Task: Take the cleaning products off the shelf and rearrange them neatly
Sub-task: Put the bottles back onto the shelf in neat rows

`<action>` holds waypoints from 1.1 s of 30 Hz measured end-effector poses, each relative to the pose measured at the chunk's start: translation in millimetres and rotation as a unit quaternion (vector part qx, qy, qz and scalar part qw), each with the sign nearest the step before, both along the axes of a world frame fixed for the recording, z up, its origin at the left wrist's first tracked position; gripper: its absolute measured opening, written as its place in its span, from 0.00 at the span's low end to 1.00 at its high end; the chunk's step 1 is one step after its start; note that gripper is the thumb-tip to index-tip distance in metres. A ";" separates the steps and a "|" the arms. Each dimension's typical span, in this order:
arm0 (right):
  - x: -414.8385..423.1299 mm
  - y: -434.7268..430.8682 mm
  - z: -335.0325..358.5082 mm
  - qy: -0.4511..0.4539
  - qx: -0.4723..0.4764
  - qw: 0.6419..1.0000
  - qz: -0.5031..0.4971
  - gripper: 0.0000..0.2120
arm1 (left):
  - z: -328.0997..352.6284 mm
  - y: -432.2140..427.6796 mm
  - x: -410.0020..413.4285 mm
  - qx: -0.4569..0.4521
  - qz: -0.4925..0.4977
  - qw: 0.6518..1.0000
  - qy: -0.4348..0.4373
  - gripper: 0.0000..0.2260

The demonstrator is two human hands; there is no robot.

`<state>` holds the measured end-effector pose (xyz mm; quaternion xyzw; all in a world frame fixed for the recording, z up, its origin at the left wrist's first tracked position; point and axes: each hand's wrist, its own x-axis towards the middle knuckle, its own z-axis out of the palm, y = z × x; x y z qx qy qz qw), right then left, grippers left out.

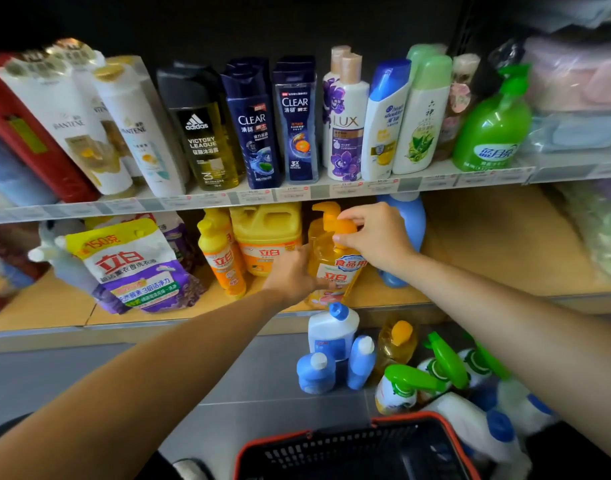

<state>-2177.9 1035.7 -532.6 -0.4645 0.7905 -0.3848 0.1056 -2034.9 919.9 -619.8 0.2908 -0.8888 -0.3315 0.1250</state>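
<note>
A person's left hand [290,277] wraps the body of an orange pump bottle [335,268] at the near edge of the lower shelf [487,244], while the right hand [375,233] pinches its pump head. A yellow jug [266,230] and slim orange bottle [221,261] crowd its left; a blue bottle [413,220] stands just behind on the right. Bare shelf board lies open farther right. Below, blue-capped bottles [332,344], green-trigger sprayers [435,372] and a red-rimmed basket [359,448] occupy the floor.
</note>
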 end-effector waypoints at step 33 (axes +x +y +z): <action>-47.0 -77.1 -101.8 -0.378 -0.037 0.924 -0.042 0.33 | -46.7 -37.4 -49.2 -0.006 0.265 0.962 -0.071 0.24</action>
